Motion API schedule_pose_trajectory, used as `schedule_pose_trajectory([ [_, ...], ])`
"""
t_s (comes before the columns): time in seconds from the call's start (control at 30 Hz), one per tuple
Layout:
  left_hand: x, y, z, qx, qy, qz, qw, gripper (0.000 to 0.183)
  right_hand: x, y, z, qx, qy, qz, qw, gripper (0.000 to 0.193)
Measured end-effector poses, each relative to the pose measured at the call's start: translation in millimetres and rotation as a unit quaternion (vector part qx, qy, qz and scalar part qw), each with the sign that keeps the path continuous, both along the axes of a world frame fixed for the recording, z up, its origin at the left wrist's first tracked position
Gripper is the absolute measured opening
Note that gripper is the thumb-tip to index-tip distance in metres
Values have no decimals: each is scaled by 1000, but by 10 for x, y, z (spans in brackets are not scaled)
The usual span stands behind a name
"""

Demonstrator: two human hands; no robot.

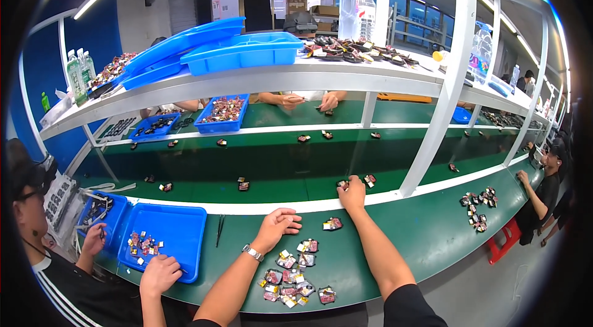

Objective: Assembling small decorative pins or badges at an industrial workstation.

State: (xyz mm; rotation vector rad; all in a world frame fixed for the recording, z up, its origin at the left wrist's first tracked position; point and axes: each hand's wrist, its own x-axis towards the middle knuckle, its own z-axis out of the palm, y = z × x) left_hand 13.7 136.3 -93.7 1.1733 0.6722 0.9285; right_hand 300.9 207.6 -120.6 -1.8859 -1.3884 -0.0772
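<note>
1. Small flat electronic units with black, dark-red, silver and yellow parts (pixel 306 259) lie clustered on the green flat-topped workbench (pixel 370 259), between your forearms.
2. Head view, your right hand (pixel 353 194): it reaches across the long white rail (pixel 278 208), with its fingertips at a dark unit (pixel 341 185) on the green surface beyond. You cannot tell from this angle whether the fingers are clamped on it. A second unit (pixel 370 180) lies just beside the hand.
3. Head view, your left hand (pixel 279 228): it is apart from the right, over the near side of the rail, with the fingers loosely bent. The palm is hidden, so its contents cannot be told. A single unit (pixel 332 224) lies between your hands, nearer you than the rail.
4. Head view, left side: slim black tweezers (pixel 220 230) lie near a shallow blue plastic tray (pixel 185 222) containing more units. A co-worker's hand (pixel 159 274) is at the tray's near edge.
5. Head view, above: blue plastic trays (pixel 241 49) rest on the white raised shelf (pixel 265 80).
</note>
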Motion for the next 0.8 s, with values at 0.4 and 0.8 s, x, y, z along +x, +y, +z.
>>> schedule_pose_trajectory([
  [0.4, -262, 87, -81, -60, -9, -113, 992, 33, -964, -1035, 718, -38, 33, 500, 864, 46],
  [0.8, -198, -18, 48, -94, -47, -65, 992, 41, -1012, -1061, 561, 57, -3, 420, 906, 18],
])
